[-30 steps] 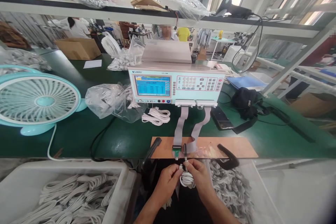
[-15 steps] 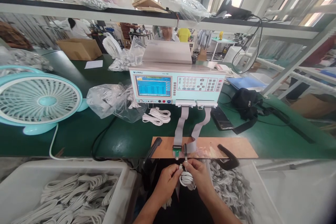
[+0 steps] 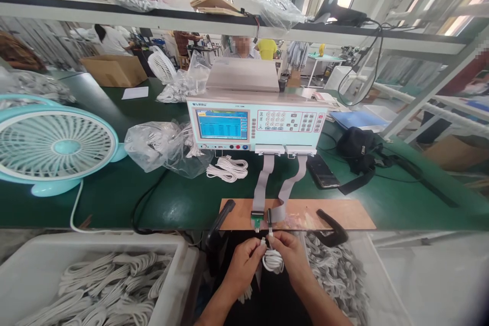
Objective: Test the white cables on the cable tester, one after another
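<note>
A coiled white cable (image 3: 273,262) hangs between my hands, just in front of the wooden board's edge. My left hand (image 3: 244,260) pinches one plug of it, below the small green circuit board (image 3: 257,223). The other plug is pinched by my right hand (image 3: 287,250) at the narrow upright connector (image 3: 270,218); I cannot tell how far in it sits. Two grey ribbon cables (image 3: 261,183) run from these connectors up to the tester (image 3: 290,137), whose screen is lit blue.
Black clamps (image 3: 221,221) hold the wooden board (image 3: 305,211) at the table edge. White bins (image 3: 181,254) with bundled cables flank me. A turquoise fan (image 3: 64,147), bagged cables (image 3: 153,145), a loose cable bundle (image 3: 228,169) and a phone (image 3: 323,172) are on the table. A person (image 3: 241,48) is behind the tester.
Both hands stay nearly in place, still pinching the plugs. The coil hanging between them has shifted slightly, and the view has moved a little.
</note>
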The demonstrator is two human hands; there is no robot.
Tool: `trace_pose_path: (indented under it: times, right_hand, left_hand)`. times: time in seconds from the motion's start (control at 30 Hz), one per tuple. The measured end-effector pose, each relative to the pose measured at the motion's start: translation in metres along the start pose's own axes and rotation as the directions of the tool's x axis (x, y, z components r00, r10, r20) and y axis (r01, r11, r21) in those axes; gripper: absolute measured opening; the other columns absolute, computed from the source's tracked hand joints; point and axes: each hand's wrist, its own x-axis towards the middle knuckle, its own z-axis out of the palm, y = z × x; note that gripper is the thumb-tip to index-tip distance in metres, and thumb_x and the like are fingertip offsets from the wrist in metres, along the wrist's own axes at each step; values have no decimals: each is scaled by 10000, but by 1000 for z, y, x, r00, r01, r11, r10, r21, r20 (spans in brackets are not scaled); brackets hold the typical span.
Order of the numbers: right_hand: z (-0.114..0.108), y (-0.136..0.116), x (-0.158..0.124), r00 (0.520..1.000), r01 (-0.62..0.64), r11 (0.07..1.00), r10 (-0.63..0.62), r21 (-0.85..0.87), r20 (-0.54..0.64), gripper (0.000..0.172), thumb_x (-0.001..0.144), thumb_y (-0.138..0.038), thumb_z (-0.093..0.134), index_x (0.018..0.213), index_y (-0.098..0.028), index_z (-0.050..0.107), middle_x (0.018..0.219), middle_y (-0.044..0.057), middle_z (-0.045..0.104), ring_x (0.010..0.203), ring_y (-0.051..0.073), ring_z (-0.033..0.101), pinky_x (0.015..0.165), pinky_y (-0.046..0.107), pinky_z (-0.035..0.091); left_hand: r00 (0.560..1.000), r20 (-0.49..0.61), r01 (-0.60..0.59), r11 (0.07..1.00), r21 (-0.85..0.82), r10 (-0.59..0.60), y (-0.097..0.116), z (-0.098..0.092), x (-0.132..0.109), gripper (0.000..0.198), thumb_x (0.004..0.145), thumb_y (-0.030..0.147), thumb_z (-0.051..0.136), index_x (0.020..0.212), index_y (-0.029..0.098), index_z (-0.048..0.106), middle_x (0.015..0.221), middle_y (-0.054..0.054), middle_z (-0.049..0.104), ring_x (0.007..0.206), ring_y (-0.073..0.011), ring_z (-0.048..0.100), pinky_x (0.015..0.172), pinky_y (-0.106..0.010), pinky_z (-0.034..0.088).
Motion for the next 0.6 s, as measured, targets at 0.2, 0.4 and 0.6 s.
trace_pose_path:
  times: [0.2,0.4,0.6]
  right_hand:
    - [6,0,5,995,-82,982,90,170,-38,231,607,-339,748,638,-129,657,532,-4,581,457,94,448,466,216,349]
    - [8,0,4,998,-55,971,58,233,-4,215,625,-334,743,610,-135,662,527,-1,580,479,104,482,491,216,365]
    - [5,0,3,998,-55,980,48,193,41,192,672,-316,715,738,-137,700,612,24,630,528,119,510,518,217,373]
  left_hand:
    - [998,-59,-13,999,-37,11,5,-1,0,302,831,364,451,629,155,532,628,17,461,512,-87,427,450,-176,332]
    - [974,-226,-26,998,-54,13,7,4,1,320,818,346,467,576,148,537,556,31,436,471,-81,427,452,-181,347]
    - [950,-285,66,973,-220,-129,2,10,3,291,774,363,521,591,140,567,495,36,460,423,-76,423,424,-176,339]
